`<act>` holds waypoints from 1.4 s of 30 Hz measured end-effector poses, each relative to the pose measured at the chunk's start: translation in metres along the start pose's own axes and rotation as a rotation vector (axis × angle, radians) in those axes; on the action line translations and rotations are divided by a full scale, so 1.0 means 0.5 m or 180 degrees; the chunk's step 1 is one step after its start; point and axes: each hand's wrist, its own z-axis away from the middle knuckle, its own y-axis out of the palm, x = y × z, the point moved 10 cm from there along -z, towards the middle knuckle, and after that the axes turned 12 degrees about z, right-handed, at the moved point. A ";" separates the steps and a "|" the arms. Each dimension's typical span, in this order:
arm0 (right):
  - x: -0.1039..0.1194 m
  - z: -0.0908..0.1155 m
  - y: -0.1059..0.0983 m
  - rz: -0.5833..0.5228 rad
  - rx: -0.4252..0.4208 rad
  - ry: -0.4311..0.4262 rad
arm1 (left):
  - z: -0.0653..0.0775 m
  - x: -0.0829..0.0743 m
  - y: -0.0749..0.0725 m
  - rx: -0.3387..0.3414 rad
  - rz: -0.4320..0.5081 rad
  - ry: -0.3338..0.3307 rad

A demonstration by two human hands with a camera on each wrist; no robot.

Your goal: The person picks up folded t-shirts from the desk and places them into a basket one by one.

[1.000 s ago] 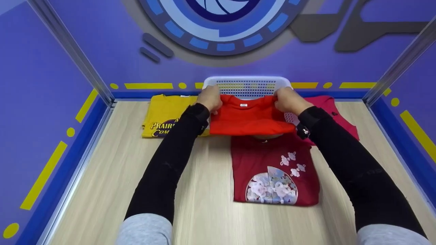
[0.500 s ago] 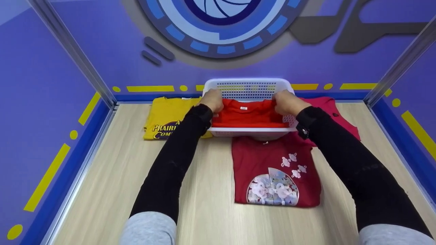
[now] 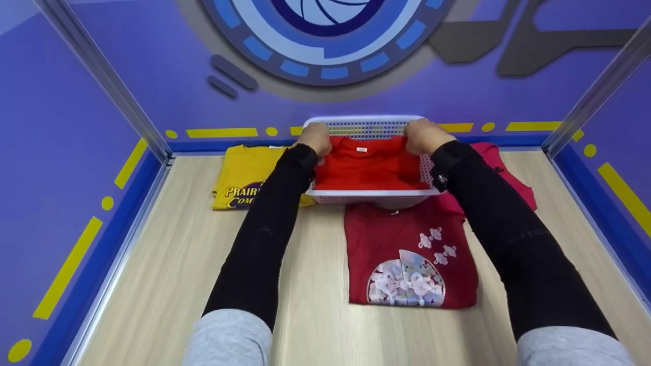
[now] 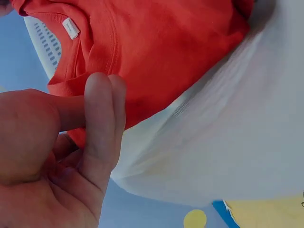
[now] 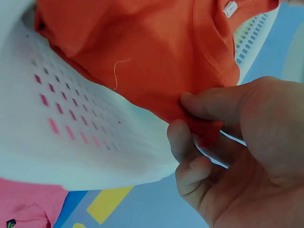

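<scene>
A red T-shirt [image 3: 371, 165] with a white neck label lies in the white plastic basket [image 3: 376, 193], its collar toward the back. My left hand [image 3: 316, 138] pinches the shirt's left shoulder at the basket's left side; in the left wrist view the cloth [image 4: 156, 57] runs in behind the fingers [image 4: 99, 118]. At the other side my right hand [image 3: 426, 135] holds the right shoulder. The right wrist view shows its thumb [image 5: 213, 103] on top of the red fabric [image 5: 133, 52], inside the perforated basket wall [image 5: 71, 114].
Left of the basket lies a folded yellow T-shirt [image 3: 246, 170] with dark lettering. A pink garment [image 3: 501, 170] is on the right, partly behind the right arm. In front, a folded dark red shirt [image 3: 407, 254] with a floral print lies on the wooden table [image 3: 168, 284]. Purple panels [image 3: 152, 76] enclose the back and sides.
The red T-shirt has gone down from over the basket's front rim to inside it, with both hands still holding its shoulders. In the last half second the right hand has moved slightly left and back.
</scene>
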 end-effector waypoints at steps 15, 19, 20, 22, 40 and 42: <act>-0.042 -0.043 0.004 -0.0629 -0.0435 0.0485 | -0.055 0.017 -0.003 -0.0459 0.0142 -0.0179; -0.048 -0.044 0.002 -0.0649 -0.0558 0.0555 | -0.223 0.094 0.044 -0.0541 0.0096 -0.0038; -0.049 -0.043 -0.001 -0.0654 -0.0619 0.0562 | -0.240 0.102 0.048 -0.0514 0.0117 -0.0009; -0.050 -0.039 -0.008 -0.0663 -0.0734 0.0555 | -0.241 0.098 0.044 -0.0566 0.0115 0.0086; 0.079 0.068 0.121 -0.0250 0.0374 -0.1213 | 0.181 -0.069 0.101 0.1092 -0.0338 0.0491; 0.085 0.067 0.131 -0.0158 0.0359 -0.1263 | 0.185 -0.064 0.115 0.1171 -0.0351 0.0444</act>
